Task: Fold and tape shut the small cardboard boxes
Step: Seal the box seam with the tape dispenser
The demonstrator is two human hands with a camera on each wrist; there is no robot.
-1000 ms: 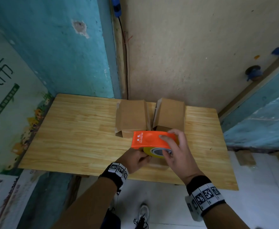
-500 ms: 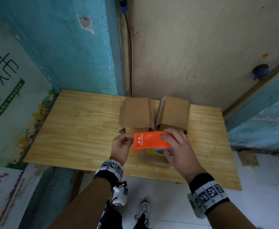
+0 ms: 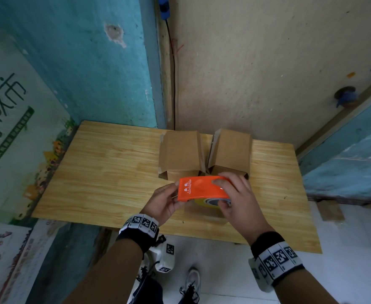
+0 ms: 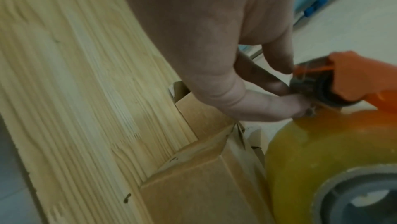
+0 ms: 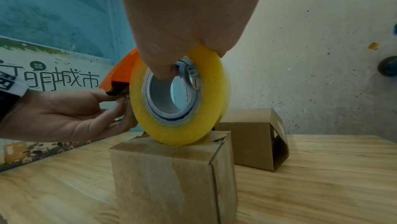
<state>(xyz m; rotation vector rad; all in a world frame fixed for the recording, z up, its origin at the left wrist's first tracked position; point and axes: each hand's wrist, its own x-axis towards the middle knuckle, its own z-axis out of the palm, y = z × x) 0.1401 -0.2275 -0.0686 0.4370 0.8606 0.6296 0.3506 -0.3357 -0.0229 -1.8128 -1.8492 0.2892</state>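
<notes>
Head view: right hand (image 3: 235, 200) grips the orange tape dispenser (image 3: 202, 188) above the near box (image 5: 171, 176); left hand (image 3: 164, 200) pinches at the dispenser's front end.

Both your hands are up at the tape dispenser, forearms reaching in from below.

Your right hand (image 3: 238, 199) grips the tape dispenser (image 3: 202, 188) from the right, thumb on its orange top and a finger hooked into the roll's core (the right wrist view shows this best). Your left hand (image 3: 162, 202) sits palm-up at the dispenser's left end, fingertips (image 5: 126, 102) pinched together right under the orange edge. Both wrists wear marker-printed bands.
</notes>
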